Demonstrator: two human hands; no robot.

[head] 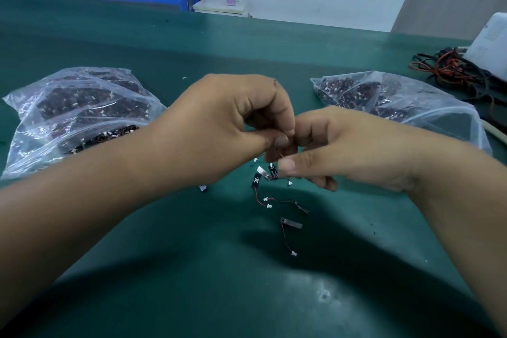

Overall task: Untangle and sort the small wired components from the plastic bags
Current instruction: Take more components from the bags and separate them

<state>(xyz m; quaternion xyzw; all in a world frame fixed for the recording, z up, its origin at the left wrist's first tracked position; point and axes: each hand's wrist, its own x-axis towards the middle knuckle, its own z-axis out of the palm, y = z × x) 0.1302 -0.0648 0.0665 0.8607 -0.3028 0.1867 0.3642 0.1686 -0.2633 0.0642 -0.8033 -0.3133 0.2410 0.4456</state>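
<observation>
At frame centre the left hand [227, 123] and right hand [343, 145] meet, their curled fingers pinching tangled small black wired components [270, 173] above the green table mat [192, 255]. The tangle sits between a clear plastic bag [74, 115] at left and a second bag [397, 99] at right.

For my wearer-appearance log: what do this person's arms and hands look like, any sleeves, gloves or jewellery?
The left hand and right hand are bare: no gloves, no rings visible, nails short. The left forearm and right forearm are uncovered to the frame edges, with no sleeve, watch or wristband in view.
</observation>
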